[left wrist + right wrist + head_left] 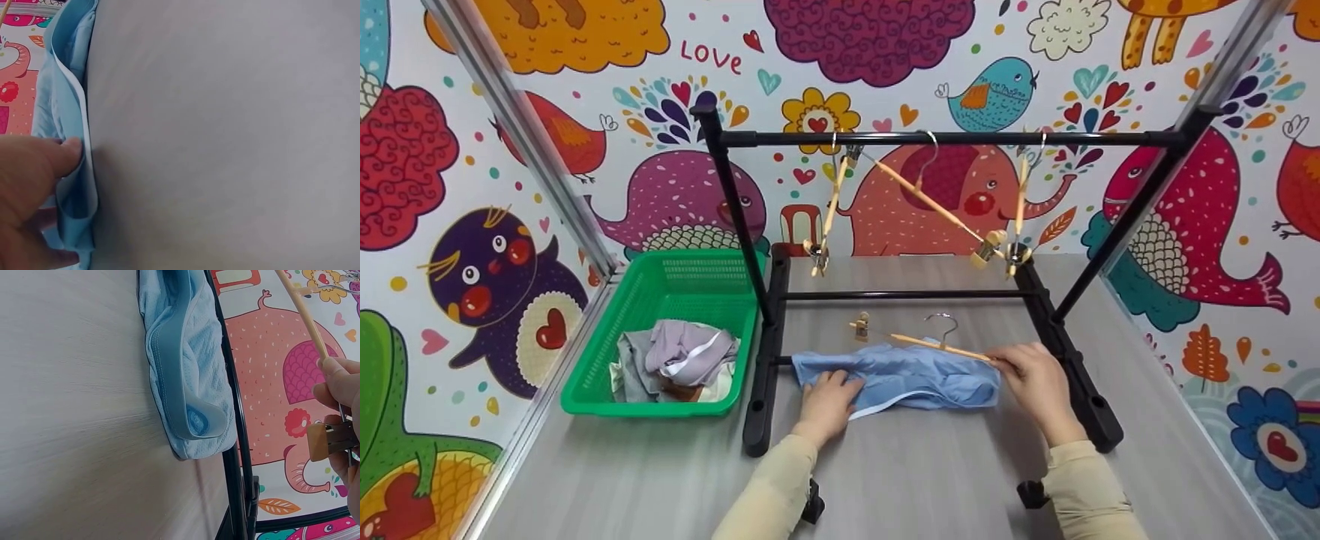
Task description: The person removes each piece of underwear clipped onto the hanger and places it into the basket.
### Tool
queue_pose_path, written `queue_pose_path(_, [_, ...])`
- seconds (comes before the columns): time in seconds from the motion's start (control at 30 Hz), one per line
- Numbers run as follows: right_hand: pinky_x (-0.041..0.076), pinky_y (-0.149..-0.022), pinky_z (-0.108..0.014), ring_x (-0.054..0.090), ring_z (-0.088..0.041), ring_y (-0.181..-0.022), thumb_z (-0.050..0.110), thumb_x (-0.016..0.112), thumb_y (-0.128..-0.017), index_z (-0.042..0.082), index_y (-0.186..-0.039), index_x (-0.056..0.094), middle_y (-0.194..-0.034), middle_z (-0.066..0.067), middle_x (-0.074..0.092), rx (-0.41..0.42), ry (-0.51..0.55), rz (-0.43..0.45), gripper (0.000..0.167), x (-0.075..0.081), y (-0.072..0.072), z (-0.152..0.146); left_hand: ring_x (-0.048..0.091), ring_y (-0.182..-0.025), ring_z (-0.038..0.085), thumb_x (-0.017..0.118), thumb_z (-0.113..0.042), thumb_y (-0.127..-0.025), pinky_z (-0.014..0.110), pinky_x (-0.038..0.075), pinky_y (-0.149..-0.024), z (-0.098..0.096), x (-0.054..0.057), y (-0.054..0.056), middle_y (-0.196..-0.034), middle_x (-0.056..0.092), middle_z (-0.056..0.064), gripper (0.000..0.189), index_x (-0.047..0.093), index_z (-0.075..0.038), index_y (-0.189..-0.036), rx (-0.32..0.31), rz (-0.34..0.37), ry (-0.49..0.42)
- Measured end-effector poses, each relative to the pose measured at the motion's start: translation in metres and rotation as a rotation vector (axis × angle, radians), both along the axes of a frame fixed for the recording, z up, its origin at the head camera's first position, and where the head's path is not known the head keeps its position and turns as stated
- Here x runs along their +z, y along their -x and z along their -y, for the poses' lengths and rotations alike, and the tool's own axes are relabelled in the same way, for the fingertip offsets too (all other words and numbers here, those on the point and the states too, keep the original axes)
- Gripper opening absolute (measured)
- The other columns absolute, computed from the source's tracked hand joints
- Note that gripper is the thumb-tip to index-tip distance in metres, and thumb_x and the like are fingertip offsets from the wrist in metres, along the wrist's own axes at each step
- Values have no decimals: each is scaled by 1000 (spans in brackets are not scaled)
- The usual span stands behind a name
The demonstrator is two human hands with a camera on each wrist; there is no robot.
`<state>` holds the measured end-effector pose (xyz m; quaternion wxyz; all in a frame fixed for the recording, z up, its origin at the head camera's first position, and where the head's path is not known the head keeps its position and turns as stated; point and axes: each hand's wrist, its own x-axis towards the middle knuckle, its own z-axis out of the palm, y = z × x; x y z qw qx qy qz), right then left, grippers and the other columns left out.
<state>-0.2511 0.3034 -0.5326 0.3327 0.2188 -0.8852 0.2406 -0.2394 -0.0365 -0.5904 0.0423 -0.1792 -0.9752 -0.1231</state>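
Observation:
A light-blue cloth garment with stitched, white-edged bands lies loosely bunched on the grey tabletop, under the front of the rack; its kind is not plain. My left hand holds its left part, the thumb laid on a gaping band in the left wrist view. In my right hand is one end of a wooden clip hanger, tilted just above the garment's far edge. A metal clip shows beside those fingers in the right wrist view. The hanger's other clip is at its left end.
A black clothes rack stands around the work, its side posts and feet flanking both hands. Several wooden clip hangers hang from the bar. At the left, a green basket contains crumpled grey, lilac and white cloths.

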Motion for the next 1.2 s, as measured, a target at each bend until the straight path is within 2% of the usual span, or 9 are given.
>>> queue_pose_path(0.2, [43,-60,-34,57,-17,-71,3,85,-72,15,-89,78,-84,2,74,5,1,-27,22,-1,-1,0,56,-108,31,77,-21,-86,51,49,-81,-1,2,0,-119,61,7,37,71,-22,-122,5,-43,28])
queue_pose_path(0.43, [43,-60,-33,58,-18,-70,3,86,-71,14,-89,78,-84,1,74,14,4,-31,22,-2,-1,0,59,-94,27,81,-18,-79,44,51,-73,0,3,0,-101,63,6,22,75,-16,-100,-37,-121,35])
queue_pose_path(0.6, [43,-59,-35,57,-17,-70,2,86,-70,14,-88,78,-84,0,74,3,13,-15,23,-2,-3,0,60,-85,24,82,-16,-78,41,51,-69,-1,5,1,-88,61,3,15,75,-14,-90,-40,-90,15])
queue_pose_path(0.83, [43,-59,-34,56,-16,-70,2,85,-72,15,-88,78,-84,1,73,-2,10,2,22,-2,-4,0,63,-78,23,80,-9,-77,38,52,-65,-3,7,0,-80,62,4,12,69,-11,-81,-54,-75,8])
queue_pose_path(1.03, [44,-60,-35,57,-17,-71,3,85,-72,14,-88,78,-85,2,74,-6,14,0,22,-1,-6,0,62,-76,23,73,-2,-79,37,51,-67,0,6,0,-77,62,4,9,69,-10,-79,-87,-69,-2])
queue_pose_path(1.2, [44,-61,-34,59,-18,-73,2,85,-71,13,-88,77,-84,1,74,-1,18,-13,21,-1,-6,-1,63,-75,21,70,5,-76,35,52,-71,2,7,2,-75,64,3,16,72,-10,-77,-117,-91,-28])
